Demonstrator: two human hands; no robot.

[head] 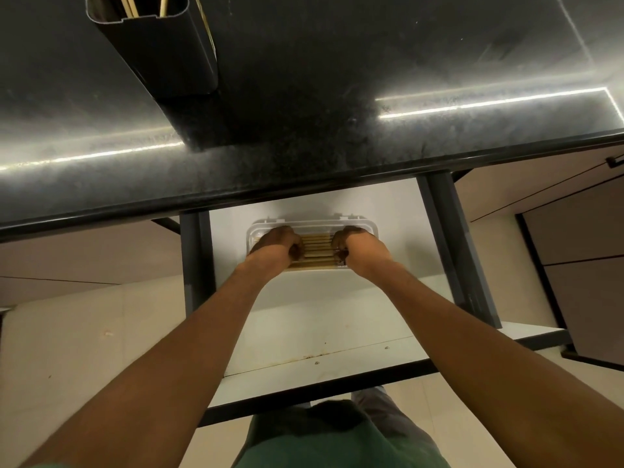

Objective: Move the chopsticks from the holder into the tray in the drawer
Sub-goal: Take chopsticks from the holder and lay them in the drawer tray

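Squaring up a batch of chopsticks in the white tray, that's the step as I read it. Left grip and right grip are both down in the tray, fingers curled in, each clamped on one end of the bundle. The sticks lie side by side, running left-right, showing between the two fists. The tray sits on the floor of the open drawer, toward its far end, just below the counter lip.

Progress: well along, not done. The black holder stands far left on the counter with a few remaining chopsticks at its mouth; count unclear, the frame cuts them off. At least one more trip left, going by that.

Room: the tray's far rim is close under the counter's near edge, so the grips should pull toward the near side before lifting, or knuckles may catch the overhang. Dark drawer rails run left and right, apart from the tray, with bare drawer floor on the near side. The route to the holder goes far-left over open counter, nothing seen in the way
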